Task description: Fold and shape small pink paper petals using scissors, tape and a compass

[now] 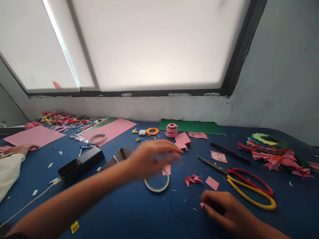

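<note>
Head view: right hand [228, 210] toward worktop's [119, 212] near edge, fingertips pinching pink paper scrap [201, 205], likely because piece is tiny. Left hand [154, 159] blurred over tape roll [157, 190]; cannot tell finger state. Scissors [227, 171] toward right edge, near right hand, probably for reach.

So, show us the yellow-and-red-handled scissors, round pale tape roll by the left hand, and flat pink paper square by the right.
Yellow-and-red-handled scissors [226, 171]: head view, blade-handle joint.
Round pale tape roll [157, 190]: head view, lower rim.
Flat pink paper square [212, 183]: head view, centre.
</note>
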Demonstrator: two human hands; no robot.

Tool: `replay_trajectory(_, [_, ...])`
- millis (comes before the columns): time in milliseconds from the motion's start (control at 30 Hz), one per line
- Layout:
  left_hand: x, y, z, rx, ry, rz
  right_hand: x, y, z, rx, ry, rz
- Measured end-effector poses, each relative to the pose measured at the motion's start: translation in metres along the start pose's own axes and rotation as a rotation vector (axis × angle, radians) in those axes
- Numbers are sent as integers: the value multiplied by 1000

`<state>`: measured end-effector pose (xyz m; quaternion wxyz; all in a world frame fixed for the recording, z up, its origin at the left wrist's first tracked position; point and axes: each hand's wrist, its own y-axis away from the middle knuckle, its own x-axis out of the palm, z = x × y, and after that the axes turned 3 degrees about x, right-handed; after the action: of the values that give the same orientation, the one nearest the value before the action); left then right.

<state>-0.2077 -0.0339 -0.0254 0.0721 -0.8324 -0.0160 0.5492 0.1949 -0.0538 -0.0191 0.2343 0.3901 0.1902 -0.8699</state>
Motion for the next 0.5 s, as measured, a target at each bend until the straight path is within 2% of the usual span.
replay_trajectory(67, [-80, -42, -30, -51, -58, -34, -5, -2, 7, 30, 8, 176])
replay_trajectory(100, [-110, -52, -38, -88, -92, -22, -8, -3, 10, 61, 1, 231])
replay_trajectory(133, [-130, -56, -41, -117, -118, -14, -9, -4, 12, 94, -17, 262])
replay_trajectory(167, [-143, -55, -39, -148, -147, -4, -10, -5, 14, 127, -38, 280])
replay_trajectory(233, [-150, -49, -25, -216, -208, 25, -9, -8, 14, 175, -67, 276])
replay_trajectory(367, [-142, -42, 15, -317, -288, 99, -2, -11, 11, 204, -60, 184])
replay_trajectory(500, [-143, -49, 33, -367, -315, 117, -1, -11, 10, 219, -73, 127])
